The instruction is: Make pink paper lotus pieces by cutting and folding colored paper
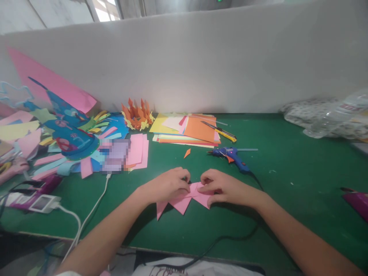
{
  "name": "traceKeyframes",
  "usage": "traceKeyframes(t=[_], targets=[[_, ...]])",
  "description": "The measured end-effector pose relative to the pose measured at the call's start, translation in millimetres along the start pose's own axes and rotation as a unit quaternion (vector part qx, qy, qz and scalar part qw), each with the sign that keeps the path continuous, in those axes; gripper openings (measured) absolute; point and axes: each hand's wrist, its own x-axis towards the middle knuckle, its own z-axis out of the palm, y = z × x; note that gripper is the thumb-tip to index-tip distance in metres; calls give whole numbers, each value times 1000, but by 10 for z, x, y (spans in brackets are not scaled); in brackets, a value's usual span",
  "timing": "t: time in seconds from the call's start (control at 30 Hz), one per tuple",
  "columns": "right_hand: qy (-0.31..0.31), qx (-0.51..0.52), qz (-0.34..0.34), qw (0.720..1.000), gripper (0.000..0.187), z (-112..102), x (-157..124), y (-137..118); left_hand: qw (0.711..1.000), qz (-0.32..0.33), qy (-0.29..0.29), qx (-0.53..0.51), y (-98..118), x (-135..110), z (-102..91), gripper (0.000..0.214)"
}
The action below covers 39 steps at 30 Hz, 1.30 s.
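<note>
in the head view, a folded pink paper strip with pointed lower edges lay near the front of the green bench, between two bare hands. the left hand was curled narrow, pinching the strip's upper edge; the right hand gripped its right end, fingers bent.

the strip could have creased crookedly or torn if the hands had pulled unevenly. beyond the right hand lay a blue glue gun; its nozzle, if hot, could have burned a straying finger, and its trailing cord, which passed beneath the right forearm, could have snagged and dragged it.

farther back sat a stack of coloured sheets with a yellow cutter on it, and an orange paper crown. a blue cone hat stood among paper strips at left. a plain white partition closed off the back, with a bright window above.
</note>
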Motion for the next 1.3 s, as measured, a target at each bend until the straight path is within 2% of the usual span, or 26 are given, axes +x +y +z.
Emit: traceKeyframes(t=[0.17,0.3,0.5,0.7,0.83,0.9,0.93,1.0,1.03,1.1,1.2,1.23,1.3], targets=[[9,-11,-2,1000,22,26,5,13,1000,2,-6,-8,-45,-21,103,19],[16,-18,-3,1000,21,50,6,16,999,-15,-23,16,7,-17,170,21],[30,-52,-3,998,21,54,2,13,996,-67,-44,41,113,20,125,18],[24,-14,10,1000,21,57,0,27,994,-78,-42,63,136,58,168,11],[22,8,17,1000,21,43,-3,25,989,-93,-34,106,159,80,231,14],[31,22,28,999,23,-5,-23,49,990,-101,-31,94,165,81,220,14],[52,24,43,997,25,-42,-42,76,991,-104,-28,77,164,77,205,14],[133,-2,110,985,28,-130,-104,167,993,-113,-18,37,153,62,167,14],[186,-31,161,969,29,-175,-147,229,992,-121,-13,20,143,51,148,14],[257,-93,287,918,32,-249,-245,372,990,-143,-2,-7,119,26,119,17],[272,-138,411,859,43,-295,-378,571,989,-140,7,-51,82,2,100,20],[268,-136,432,851,45,-294,-408,621,990,-127,8,-68,73,0,99,21],[240,-122,449,852,46,-280,-440,693,990,-104,8,-93,61,3,103,24]])
